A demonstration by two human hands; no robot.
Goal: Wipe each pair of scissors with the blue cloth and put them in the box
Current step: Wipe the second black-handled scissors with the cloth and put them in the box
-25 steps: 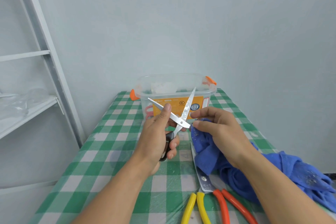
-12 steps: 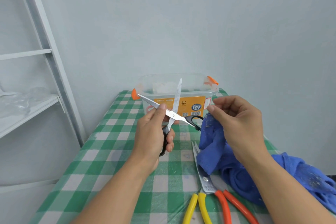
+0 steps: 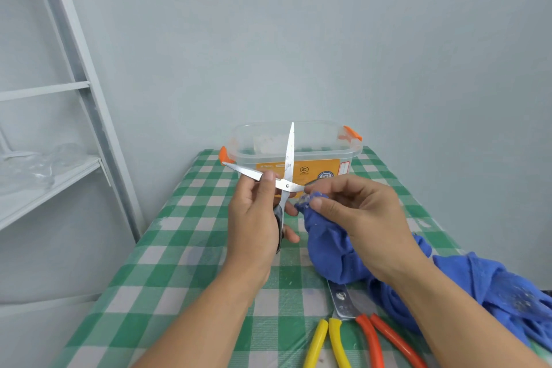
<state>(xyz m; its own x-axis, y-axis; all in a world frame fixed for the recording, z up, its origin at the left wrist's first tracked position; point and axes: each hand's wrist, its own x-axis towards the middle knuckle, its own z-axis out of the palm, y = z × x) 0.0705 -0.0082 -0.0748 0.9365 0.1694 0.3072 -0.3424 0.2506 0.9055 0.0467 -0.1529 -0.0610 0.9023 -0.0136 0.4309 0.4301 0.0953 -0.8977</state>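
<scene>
The black handle of the open scissors [image 3: 287, 185] is mostly covered by the left hand [image 3: 254, 224], whose fingers are curled round it. The other handle is largely hidden behind the right hand [image 3: 367, 218]. The scissors are held above the counter [image 3: 185, 263], before the clear box [image 3: 322, 134], one blade upright, one pointing left. The blue cloth [image 3: 325, 248] is pinched by the right hand beside the pivot. The yellow-handled scissors [image 3: 334, 337] and orange-handled scissors [image 3: 373, 337] are cut off below, their blades partly under the cloth.
</scene>
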